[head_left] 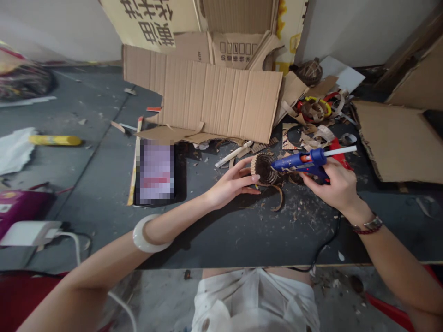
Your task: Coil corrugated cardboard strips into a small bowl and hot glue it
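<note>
Cardboard coil (265, 168) mid-surface (221, 230), L hand (230, 184) fingers (246, 179) pinching its left rim. R hand (335, 186) wrapped round blue glue gun (301, 161), nozzle at coil's right rim.

Printed matter in view: markings on cardboard cartons and one screen.
Item 1, carton flap (148, 20): large dark Chinese characters, upside down to the camera and cut by the top edge. The strokes are bold, but the words cannot be read with certainty. Item 2, inner flap (238, 46): a printed row of small outlined boxes with a line of tiny print beneath, too small to read. Item 3, yellow-printed panel (292, 41): a yellow graphic, lettering not legible. Item 4, phone screen (156, 171): blurred over, unreadable.
</note>
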The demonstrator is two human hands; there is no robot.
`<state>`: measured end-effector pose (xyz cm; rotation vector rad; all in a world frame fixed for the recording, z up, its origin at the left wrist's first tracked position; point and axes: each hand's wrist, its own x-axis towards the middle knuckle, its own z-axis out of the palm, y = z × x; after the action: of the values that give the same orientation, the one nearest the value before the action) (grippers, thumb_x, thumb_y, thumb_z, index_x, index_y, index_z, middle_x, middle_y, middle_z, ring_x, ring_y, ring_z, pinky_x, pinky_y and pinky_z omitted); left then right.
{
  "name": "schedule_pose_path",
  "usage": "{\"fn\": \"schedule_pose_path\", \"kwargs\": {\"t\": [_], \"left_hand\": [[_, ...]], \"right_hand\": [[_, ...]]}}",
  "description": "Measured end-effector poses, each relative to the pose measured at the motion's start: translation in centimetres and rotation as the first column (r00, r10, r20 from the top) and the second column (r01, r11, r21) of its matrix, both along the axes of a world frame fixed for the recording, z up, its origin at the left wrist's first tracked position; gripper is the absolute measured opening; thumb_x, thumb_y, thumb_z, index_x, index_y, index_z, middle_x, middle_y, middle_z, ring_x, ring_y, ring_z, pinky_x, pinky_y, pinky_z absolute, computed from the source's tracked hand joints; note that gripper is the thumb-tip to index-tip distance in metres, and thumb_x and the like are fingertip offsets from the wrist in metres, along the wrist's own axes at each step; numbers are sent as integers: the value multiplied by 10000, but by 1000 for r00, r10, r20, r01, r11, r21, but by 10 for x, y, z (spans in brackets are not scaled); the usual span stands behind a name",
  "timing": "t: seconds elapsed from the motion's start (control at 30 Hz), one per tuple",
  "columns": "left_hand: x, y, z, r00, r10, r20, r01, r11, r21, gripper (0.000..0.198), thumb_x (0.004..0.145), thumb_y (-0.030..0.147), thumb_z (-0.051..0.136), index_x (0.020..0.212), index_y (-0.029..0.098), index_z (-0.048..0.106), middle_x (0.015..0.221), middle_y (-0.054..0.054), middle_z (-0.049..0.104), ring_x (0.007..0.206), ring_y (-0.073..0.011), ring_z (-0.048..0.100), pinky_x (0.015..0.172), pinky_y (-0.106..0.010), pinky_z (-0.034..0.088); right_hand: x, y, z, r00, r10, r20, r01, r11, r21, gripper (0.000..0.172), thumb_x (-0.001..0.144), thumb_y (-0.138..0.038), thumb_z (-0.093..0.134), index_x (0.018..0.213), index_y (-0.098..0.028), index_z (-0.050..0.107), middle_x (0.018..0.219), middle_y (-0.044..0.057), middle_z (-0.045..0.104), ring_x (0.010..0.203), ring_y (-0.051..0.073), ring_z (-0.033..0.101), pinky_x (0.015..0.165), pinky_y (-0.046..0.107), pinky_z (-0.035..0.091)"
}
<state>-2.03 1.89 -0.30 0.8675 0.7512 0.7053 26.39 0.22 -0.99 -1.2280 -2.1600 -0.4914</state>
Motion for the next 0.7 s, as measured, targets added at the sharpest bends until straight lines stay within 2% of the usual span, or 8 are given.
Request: {"fn": "schedule_pose_path", "kwargs": {"t": [0.17, 0.37, 0.7], "left_hand": [[0, 0, -1, 1000, -3, 6, 3, 1000, -1, 538, 770, 243, 705, 1262, 281, 491, 1130, -64, 616, 965, -199, 638, 778, -327, 558], [1, 0, 0, 1000, 11, 12, -10, 1000, -16, 538, 761, 234, 714, 1255, 271, 502, 1109, -64, 617, 960, -192, 636, 760, -307, 561], [1, 0, -1, 1000, 9, 11, -9, 1000, -11, 534, 763, 232, 713, 1251, 275, 501, 1126, -64, 613, 963, -196, 633, 778, -325, 556]], "right_hand": [[-1, 0, -1, 1000, 5, 14, -5, 1000, 28, 411, 780, -333, 692, 1131, -156, 573, 963, 110, 710, 811, 230, 695, 691, 316, 566], [-3, 0, 2, 999, 34, -4, -34, 998, 44, 380, 765, -313, 701, 1088, -151, 581, 936, 98, 713, 753, 206, 694, 658, 292, 563], [-6, 0, 1, 999, 47, 3, -47, 998, 43, 355, 784, -308, 694, 1084, -155, 581, 961, 95, 712, 787, 206, 689, 683, 291, 548]]}}
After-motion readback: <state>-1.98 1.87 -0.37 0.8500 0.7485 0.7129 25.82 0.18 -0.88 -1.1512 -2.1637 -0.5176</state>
